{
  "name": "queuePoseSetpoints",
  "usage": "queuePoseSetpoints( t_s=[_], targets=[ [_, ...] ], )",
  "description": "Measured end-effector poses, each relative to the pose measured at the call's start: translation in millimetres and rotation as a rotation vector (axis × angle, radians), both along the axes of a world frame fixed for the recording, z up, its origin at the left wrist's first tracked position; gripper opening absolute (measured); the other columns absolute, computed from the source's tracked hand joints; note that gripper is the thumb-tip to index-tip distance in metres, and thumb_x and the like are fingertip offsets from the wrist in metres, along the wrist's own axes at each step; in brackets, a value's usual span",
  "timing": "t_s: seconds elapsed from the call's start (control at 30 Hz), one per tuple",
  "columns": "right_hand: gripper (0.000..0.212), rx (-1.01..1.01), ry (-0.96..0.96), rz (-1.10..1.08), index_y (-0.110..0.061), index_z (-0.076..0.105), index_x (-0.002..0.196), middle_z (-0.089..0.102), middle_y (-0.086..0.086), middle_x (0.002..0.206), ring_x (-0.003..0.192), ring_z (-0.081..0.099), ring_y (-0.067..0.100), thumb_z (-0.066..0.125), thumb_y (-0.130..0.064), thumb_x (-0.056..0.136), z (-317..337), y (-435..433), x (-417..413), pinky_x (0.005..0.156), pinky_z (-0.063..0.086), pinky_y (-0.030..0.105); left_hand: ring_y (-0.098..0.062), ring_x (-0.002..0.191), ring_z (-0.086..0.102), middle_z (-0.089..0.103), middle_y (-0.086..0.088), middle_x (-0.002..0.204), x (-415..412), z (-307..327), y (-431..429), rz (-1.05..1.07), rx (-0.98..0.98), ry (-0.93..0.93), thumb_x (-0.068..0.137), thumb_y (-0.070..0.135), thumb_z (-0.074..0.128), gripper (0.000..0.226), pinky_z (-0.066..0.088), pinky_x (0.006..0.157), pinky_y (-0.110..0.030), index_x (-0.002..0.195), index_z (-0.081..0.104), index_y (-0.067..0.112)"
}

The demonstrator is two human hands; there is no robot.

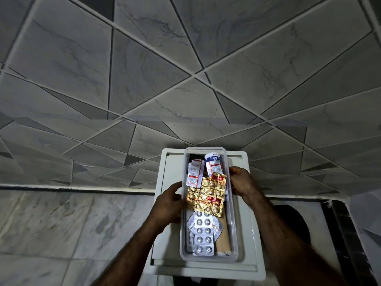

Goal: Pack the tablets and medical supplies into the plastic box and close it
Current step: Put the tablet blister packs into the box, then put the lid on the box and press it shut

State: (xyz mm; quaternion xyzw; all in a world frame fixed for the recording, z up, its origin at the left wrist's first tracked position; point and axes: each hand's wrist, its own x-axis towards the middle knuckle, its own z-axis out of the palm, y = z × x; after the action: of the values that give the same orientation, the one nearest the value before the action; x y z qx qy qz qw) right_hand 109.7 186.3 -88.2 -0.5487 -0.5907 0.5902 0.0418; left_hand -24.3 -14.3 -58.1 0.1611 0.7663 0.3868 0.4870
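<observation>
A clear plastic box (235,223) stands lengthwise on a white tray-like surface (250,234). Inside lie a gold foil tablet strip (208,195), a silver blister pack (203,234), white-and-red tablet strips (194,172), a white adhesive tape roll (213,158) at the far end and a tan flat item (223,238). My left hand (170,200) grips the box's left wall beside the gold strip. My right hand (243,180) holds the box's right wall, fingertips near the strip's far corner. No lid is visible.
The white surface sits against a grey tiled wall with raised diagonal lines (144,79). A marble-patterned counter (61,223) spreads to the left. On the right is a dark rounded object (292,219) and a black-edged ledge (342,228).
</observation>
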Motion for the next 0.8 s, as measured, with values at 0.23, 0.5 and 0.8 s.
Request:
queuePoseSetpoints(
  t_s=[0.23,0.5,0.8],
  targets=[
    [0.008,0.061,-0.132,-0.032,-0.016,0.067,0.074,0.074,0.008,0.078,0.074,0.071,0.029,0.059,-0.015,0.073,-19.3,-38.4,41.1,0.068,0.061,0.049,-0.022,0.087,0.072,0.073,-0.003,0.104,2.6,3.9,1.6,-0.025,0.033,0.090,0.089,0.011,0.055,0.046,0.061,0.063,-0.050,0.129,0.053,0.035],
    [0.023,0.136,-0.275,0.028,-0.017,0.058,0.052,0.070,0.007,0.058,0.055,0.071,0.024,0.062,-0.014,0.074,-22.0,-51.6,43.6,0.062,0.062,0.040,-0.026,0.089,0.071,0.071,-0.006,0.107,-3.1,13.3,-2.2,-0.009,0.053,0.116,0.089,0.004,0.054,0.052,0.060,0.062,-0.054,0.134,0.051,0.028],
    [0.007,-0.142,-0.007,-0.212,-0.002,0.064,0.073,0.061,0.014,0.067,0.061,0.057,0.023,0.068,-0.003,0.079,-16.8,-50.3,55.7,0.065,0.054,0.035,-0.034,0.086,0.072,0.071,-0.005,0.107,-17.5,20.8,-12.5,0.055,0.055,0.094,0.088,0.003,0.055,0.053,0.059,0.063,-0.060,0.135,0.051,0.027]
  ],
)
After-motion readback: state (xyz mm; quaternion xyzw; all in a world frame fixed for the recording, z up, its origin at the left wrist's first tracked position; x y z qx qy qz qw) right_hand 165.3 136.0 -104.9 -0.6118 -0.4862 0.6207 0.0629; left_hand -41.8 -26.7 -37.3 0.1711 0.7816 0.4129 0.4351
